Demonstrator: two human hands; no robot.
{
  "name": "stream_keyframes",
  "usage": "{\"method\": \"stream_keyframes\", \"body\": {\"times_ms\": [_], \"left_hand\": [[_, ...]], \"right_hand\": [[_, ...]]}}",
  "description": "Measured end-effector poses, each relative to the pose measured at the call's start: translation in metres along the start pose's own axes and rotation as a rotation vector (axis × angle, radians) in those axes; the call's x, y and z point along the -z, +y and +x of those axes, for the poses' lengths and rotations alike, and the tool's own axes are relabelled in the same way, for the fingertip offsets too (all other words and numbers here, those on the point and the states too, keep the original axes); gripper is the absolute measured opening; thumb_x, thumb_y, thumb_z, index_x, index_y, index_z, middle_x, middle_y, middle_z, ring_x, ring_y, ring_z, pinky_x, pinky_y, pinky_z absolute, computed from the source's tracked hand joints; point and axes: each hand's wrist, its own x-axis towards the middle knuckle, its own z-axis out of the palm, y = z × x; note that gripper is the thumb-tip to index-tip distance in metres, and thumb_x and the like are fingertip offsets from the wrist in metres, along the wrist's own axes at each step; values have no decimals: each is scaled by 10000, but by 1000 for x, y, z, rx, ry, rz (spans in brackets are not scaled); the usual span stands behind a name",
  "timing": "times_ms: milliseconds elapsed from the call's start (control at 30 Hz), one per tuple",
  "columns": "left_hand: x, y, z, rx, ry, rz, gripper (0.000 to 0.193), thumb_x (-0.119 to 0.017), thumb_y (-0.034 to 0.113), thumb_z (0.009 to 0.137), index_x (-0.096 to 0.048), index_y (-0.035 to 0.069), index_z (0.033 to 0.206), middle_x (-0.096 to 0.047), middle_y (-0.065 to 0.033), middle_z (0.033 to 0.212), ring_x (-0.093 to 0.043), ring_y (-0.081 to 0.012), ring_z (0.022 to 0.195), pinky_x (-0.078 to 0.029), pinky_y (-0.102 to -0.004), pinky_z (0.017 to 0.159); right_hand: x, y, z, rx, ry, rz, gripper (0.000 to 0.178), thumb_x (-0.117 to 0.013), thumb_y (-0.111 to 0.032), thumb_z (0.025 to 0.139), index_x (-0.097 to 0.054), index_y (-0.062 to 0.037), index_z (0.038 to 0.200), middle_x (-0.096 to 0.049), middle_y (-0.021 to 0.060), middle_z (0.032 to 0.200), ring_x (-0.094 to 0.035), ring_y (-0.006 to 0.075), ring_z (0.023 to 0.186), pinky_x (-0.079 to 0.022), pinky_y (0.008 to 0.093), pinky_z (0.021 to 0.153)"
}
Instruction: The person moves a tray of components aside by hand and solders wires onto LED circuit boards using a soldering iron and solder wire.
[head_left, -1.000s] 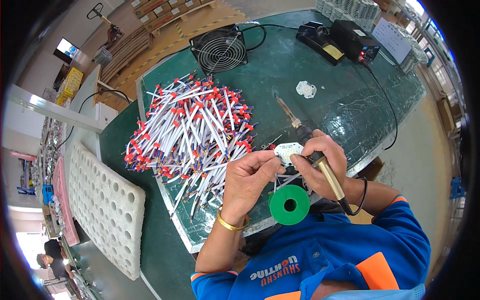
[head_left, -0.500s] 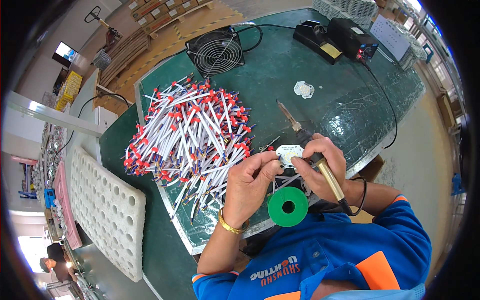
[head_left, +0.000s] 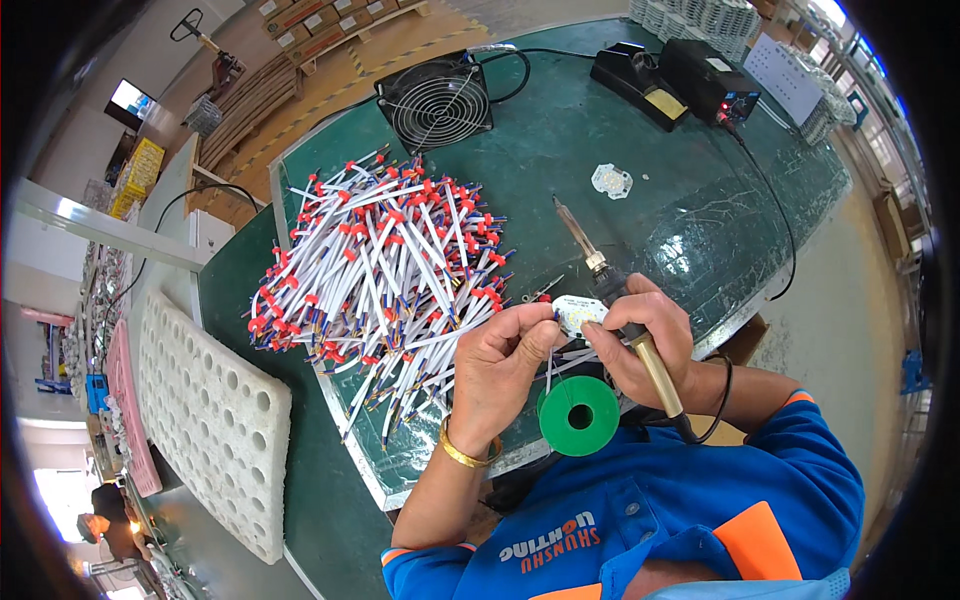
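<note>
A white perforated tray (head_left: 205, 420) lies at the far left, then a heap of white wires with red and blue ends (head_left: 385, 275) spreads over the green table (head_left: 560, 140). The left hand (head_left: 495, 370) pinches what seems to be a thin wire, too fine to tell, fingers closed beside a small white round board (head_left: 577, 312). A green solder spool (head_left: 579, 416) sits just below. The right hand (head_left: 640, 345) is wrapped around a soldering iron (head_left: 615, 300), its tip pointing away. A black fan (head_left: 435, 100) stands behind.
</note>
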Motion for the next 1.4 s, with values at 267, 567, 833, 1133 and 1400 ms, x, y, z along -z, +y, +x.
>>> {"method": "stream_keyframes", "body": {"times_ms": [267,567,833,1133,1400], "left_hand": [[3,4,1,90,11,133,182,-622,103,876,-634,-25,1005,-646,-21,787,-557,-49,694,-439,-175,605],[13,23,-3,53,59,445,95,-659,54,794,-674,-7,865,-618,-8,662,-539,-40,577,-435,-189,547],[12,34,-10,-31,0,590,76,-657,37,763,-662,-20,813,-634,-42,680,-580,-73,591,-457,-202,565],[8,37,-15,-157,-11,703,38,-652,45,720,-658,25,751,-615,-70,644,-581,-164,539,-438,-268,487],[8,37,-16,-220,-12,742,41,-664,47,711,-662,32,750,-614,-72,646,-579,-167,532,-436,-270,478]], "right_hand": [[-3,3,-1,3,6,20,278,-712,77,662,-529,-46,831,-510,71,652,-462,187,524,-356,310,429],[32,12,-6,175,-141,58,288,-711,-33,676,-562,-28,922,-475,87,651,-449,196,497,-332,305,414],[53,11,-12,228,-287,248,307,-598,-300,858,-556,-34,1004,-461,78,668,-457,219,502,-345,323,425],[60,-1,-13,123,-311,435,196,-556,-40,705,-620,-88,884,-420,1,589,-401,154,465,-364,317,550],[59,-1,-15,118,-396,434,286,-550,-2,616,-643,-139,849,-382,-20,578,-357,139,441,-352,329,601]]}}
